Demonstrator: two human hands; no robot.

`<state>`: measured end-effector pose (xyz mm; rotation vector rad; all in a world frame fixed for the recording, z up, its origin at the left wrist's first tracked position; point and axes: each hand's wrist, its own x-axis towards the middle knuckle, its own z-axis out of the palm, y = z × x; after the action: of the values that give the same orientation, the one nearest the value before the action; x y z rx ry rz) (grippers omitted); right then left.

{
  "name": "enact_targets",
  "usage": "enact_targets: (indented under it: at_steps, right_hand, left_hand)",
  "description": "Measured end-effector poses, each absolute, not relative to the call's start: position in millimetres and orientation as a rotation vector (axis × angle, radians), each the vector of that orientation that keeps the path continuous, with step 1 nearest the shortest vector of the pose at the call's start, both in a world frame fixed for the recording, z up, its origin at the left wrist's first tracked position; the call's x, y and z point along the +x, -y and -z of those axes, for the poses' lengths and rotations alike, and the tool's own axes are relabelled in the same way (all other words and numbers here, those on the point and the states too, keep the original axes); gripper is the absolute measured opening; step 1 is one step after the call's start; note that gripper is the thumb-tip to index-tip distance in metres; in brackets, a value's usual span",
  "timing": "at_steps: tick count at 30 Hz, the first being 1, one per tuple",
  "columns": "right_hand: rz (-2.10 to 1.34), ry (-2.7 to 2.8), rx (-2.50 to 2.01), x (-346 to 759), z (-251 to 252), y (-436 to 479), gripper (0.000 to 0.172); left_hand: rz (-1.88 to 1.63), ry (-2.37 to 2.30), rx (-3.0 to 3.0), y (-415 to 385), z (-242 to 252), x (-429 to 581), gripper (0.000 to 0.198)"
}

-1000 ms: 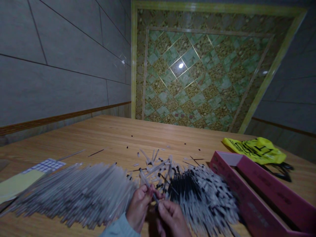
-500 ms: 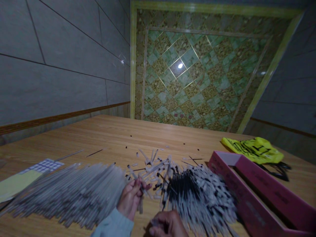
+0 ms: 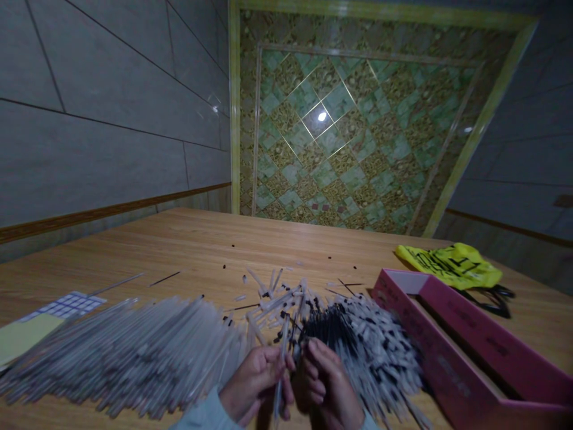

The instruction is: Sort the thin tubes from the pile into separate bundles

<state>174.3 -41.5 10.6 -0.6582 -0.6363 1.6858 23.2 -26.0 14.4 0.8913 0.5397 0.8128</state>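
Note:
My left hand (image 3: 255, 382) is closed round a thin clear plastic tube (image 3: 285, 335), which stands tilted slightly off upright between thumb and fingers. Close beside it, on the right, my right hand (image 3: 331, 379) is pinched, with a small dark thing at its fingertips that is too small to name. A wide pile of clear tubes (image 3: 147, 352) lies to the left of my hands. Just beyond the fingers are scattered short whitish caps and pieces (image 3: 277, 301). Right of them lies a heap of thin sticks with black and whitish ends (image 3: 380, 346).
A long pink open box (image 3: 447, 370) stands at the right, with a yellow bag (image 3: 452, 266) behind it. A checked card with a pale yellow sheet (image 3: 31, 334) lies at the left. Loose dark sticks (image 3: 165, 278) and tiny black bits dot the wooden table (image 3: 201, 239).
My right hand has moved up and forward from the near edge to beside my left hand. My left hand has come nearer and to the right, with the tube now more upright.

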Motion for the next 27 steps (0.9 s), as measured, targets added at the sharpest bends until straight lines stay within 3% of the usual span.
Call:
enact_targets:
  at_steps: [10,13,18,21,27]
  right_hand:
    - [-1.442,0.809,-0.807,183,-16,39,0.024]
    - [-1.477,0.666,-0.768,180,-13,39,0.024]
    - [-1.570,0.429,-0.751,170,-8,42,0.029]
    - [-1.601,0.417,-0.726,165,-7,43,0.029]
    - [-1.762,0.556,-0.704,157,3,44,0.032]
  left_hand:
    - [-0.543,-0.527,1.049,32,-6,24,0.047]
    - [-0.730,-0.514,0.913,33,-12,24,0.044]
    - [-1.199,-0.625,0.897,24,-19,24,0.019]
    - [-1.258,-0.678,1.020,18,-19,23,0.033]
    - [-1.262,-0.794,1.096,15,-13,18,0.022]
